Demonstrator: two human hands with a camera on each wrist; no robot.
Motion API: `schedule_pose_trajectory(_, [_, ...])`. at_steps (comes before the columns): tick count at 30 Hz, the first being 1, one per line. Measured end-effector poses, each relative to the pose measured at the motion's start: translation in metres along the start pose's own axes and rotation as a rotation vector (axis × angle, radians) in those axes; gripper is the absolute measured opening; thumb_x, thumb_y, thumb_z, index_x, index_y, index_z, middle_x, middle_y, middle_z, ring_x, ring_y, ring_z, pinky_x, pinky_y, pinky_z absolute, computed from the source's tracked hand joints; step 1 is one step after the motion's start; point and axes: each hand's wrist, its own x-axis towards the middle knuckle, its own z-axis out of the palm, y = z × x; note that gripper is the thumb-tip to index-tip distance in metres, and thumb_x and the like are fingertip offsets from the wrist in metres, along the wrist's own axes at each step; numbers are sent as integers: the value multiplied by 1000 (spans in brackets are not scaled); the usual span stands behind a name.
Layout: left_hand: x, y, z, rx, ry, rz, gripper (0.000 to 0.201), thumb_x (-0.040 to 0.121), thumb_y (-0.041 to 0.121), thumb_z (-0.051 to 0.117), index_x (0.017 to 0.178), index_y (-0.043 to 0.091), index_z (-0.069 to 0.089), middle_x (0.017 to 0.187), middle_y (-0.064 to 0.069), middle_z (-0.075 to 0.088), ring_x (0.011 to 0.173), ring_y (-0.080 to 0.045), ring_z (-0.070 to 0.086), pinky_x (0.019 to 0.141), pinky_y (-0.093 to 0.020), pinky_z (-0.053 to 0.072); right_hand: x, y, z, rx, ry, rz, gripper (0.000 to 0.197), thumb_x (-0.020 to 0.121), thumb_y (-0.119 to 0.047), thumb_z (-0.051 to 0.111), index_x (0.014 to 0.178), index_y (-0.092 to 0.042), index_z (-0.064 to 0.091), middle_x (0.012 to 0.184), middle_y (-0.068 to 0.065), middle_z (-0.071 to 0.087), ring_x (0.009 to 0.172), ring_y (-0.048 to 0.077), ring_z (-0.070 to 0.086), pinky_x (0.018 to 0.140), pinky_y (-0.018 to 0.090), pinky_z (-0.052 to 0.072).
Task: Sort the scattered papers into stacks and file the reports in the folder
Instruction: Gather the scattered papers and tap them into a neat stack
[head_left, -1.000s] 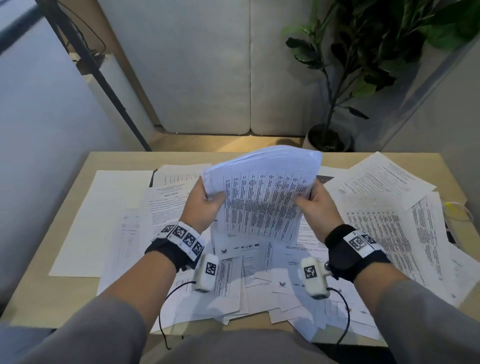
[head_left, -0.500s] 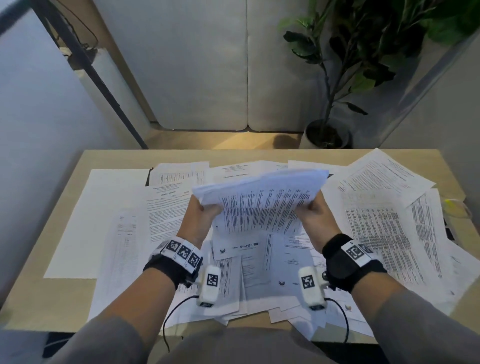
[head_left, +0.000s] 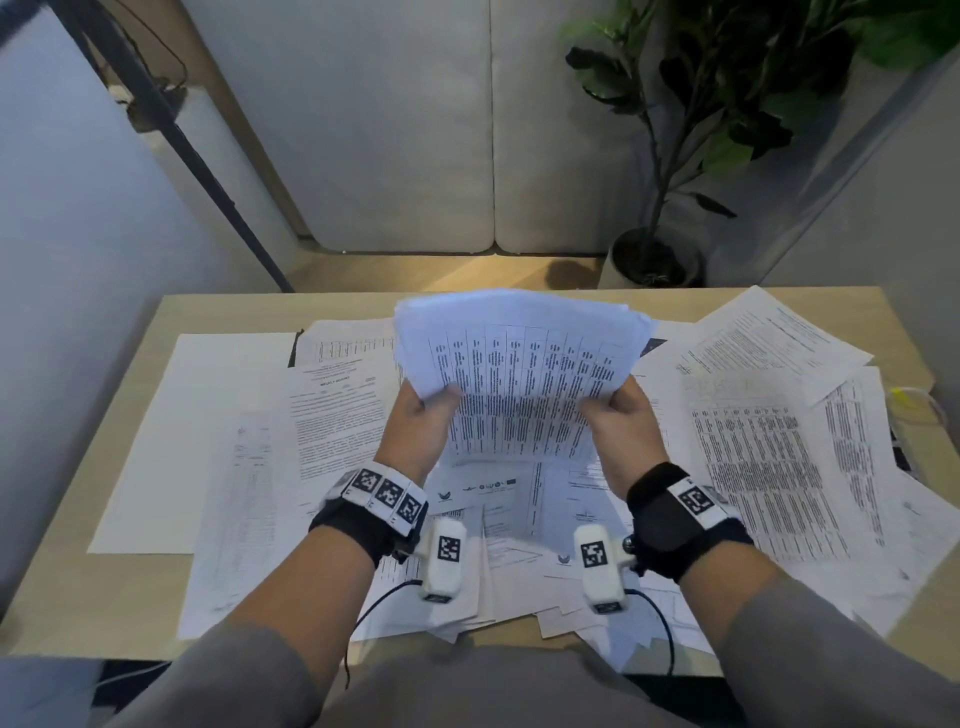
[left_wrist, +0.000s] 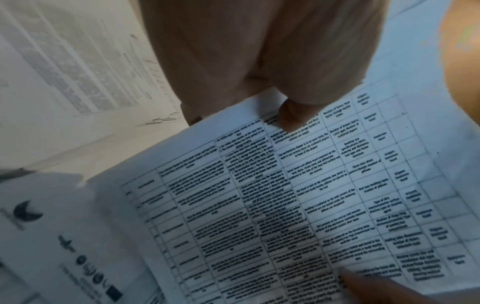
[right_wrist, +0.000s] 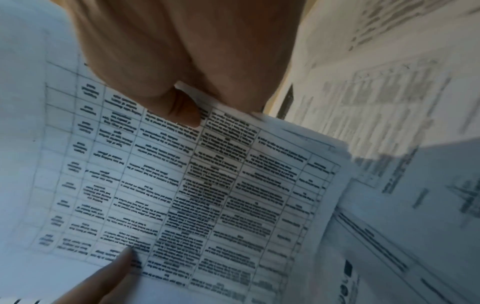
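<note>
A thick stack of table-printed sheets (head_left: 519, 374) stands tilted above the middle of the desk, its lower edge near the papers beneath. My left hand (head_left: 421, 421) grips its left side, thumb on the front sheet. My right hand (head_left: 621, 426) grips the right side the same way. In the left wrist view the thumb (left_wrist: 289, 117) presses the printed table (left_wrist: 298, 195). The right wrist view has the thumb (right_wrist: 179, 109) on the same stack (right_wrist: 194, 195). Scattered papers (head_left: 769, 457) cover the desk, among them a weekly report sheet (head_left: 337, 415). No folder is plainly visible.
The wooden desk (head_left: 104, 587) has bare strips at its left and front edges. A blank white sheet (head_left: 202, 436) lies at the left. A potted plant (head_left: 660, 254) stands on the floor behind the desk. A dark slanted pole (head_left: 176, 150) rises at the back left.
The stack dipped lower and flatter half a second ago and now stands raised and more upright again. Both hands keep their grip on its sides.
</note>
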Motion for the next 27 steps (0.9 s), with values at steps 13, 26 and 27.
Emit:
schedule_pose_trajectory(13, [-6,-22,-9,169,18,103,46,99,5,60,131,36,46,126,8,62,114,-2,60,107,-40,52,-11,5,-16,-97,-72,51,53,101,7,50,124,-40,60,118,-12,73,121,28,64,114,54,43])
schedule_pose_trajectory(26, [-30,-53,4,255,29,210,65,104,4,51,142,53,31,144,14,52,134,5,48,114,-30,44,-31,31,-17,-107,-108,53,37,103,2,51,131,-20,62,126,-8,72,123,10,64,114,50,45])
schedule_pose_trajectory(27, [-31,-55,4,243,19,202,62,104,4,51,144,46,32,142,16,52,131,9,48,116,-33,44,-32,30,-17,-120,-114,60,35,103,0,51,128,-21,63,123,-10,73,121,8,64,113,50,46])
